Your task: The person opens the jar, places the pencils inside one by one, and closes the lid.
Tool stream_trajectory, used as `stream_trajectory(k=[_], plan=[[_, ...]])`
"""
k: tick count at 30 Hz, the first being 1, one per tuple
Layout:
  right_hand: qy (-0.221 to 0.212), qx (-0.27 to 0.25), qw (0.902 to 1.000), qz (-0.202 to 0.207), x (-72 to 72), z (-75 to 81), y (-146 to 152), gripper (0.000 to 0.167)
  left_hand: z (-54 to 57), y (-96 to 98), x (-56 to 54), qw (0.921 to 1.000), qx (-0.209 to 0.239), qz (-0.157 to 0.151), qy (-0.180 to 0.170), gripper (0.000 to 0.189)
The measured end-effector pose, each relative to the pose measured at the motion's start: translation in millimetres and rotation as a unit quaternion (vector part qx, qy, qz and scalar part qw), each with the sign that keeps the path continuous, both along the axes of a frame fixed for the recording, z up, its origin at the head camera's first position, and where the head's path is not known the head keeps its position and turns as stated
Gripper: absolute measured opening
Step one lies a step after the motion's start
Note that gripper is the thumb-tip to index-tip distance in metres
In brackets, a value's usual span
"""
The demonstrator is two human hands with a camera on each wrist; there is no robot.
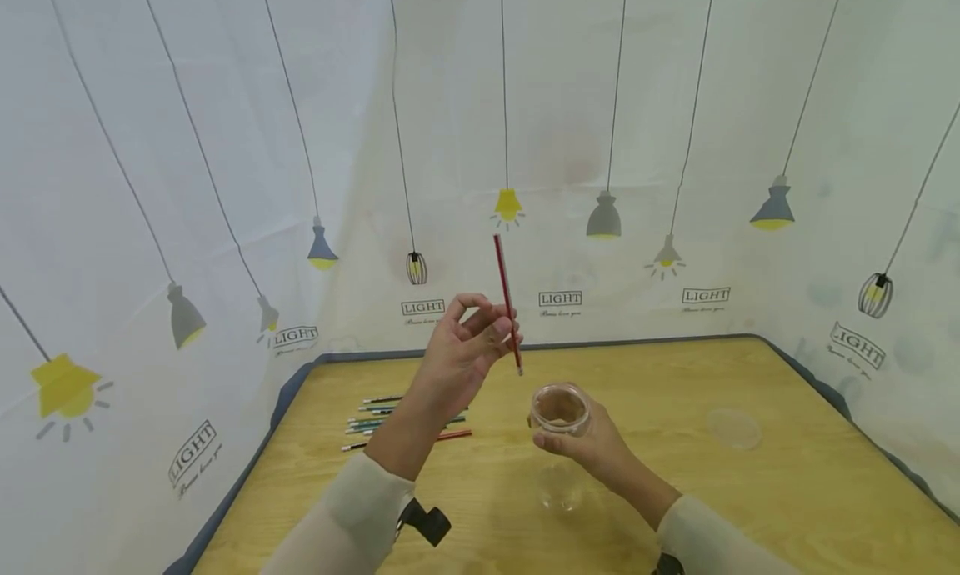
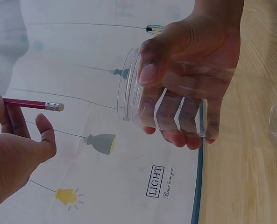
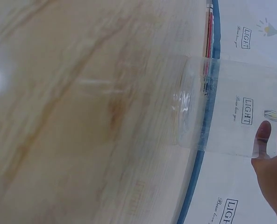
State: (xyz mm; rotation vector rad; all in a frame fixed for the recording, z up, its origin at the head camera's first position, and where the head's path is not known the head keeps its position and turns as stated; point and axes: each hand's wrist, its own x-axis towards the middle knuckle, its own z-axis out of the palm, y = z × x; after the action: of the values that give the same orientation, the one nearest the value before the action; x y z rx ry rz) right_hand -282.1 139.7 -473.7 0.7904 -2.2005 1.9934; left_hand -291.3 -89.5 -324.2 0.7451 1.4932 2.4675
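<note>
A red pencil [image 1: 504, 283] is pinched between the thumb and fingers of my left hand [image 1: 468, 350]. It stands nearly upright, eraser end [image 2: 59, 107] down, above and just left of the jar's mouth. My right hand [image 1: 592, 442] grips a clear plastic jar [image 1: 561, 483] near its rim, the fingers wrapped round it in the left wrist view. The jar has no lid on and nothing shows inside it. In the right wrist view the jar's clear base [image 3: 185, 102] appears with part of the right hand [image 3: 271, 163].
Several pencils [image 1: 367, 422] lie in a loose pile on the wooden table [image 1: 675, 508], left of the jar and partly behind the left forearm. A clear round lid [image 1: 733, 429] lies flat to the right. A white curtain printed with lamps [image 1: 555, 142] surrounds the table's far edge.
</note>
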Motion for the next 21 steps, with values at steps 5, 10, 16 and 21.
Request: stream_trajectory(k=[5,10,16,21], plan=[[0.0,-0.004,1.0,0.006,0.7,2.3,0,0.062,-1.6,8.0,-1.4,0.9999,-0.004,-0.01,-0.001,0.028],[0.005,0.007,1.0,0.004,-0.1,1.8,0,0.063,-4.3,12.9,-2.0,0.9999,-0.014,-0.006,-0.003,0.029],[0.0,0.003,1.0,0.001,-0.7,0.6,0,0.062,-8.3,16.5,-1.3,0.9997,-0.017,-0.004,-0.017,0.029],[-0.006,-0.003,1.0,0.005,-0.2,0.4,1,0.061,-11.4,18.8,-2.0,0.9997,-0.012,-0.011,-0.017,0.029]])
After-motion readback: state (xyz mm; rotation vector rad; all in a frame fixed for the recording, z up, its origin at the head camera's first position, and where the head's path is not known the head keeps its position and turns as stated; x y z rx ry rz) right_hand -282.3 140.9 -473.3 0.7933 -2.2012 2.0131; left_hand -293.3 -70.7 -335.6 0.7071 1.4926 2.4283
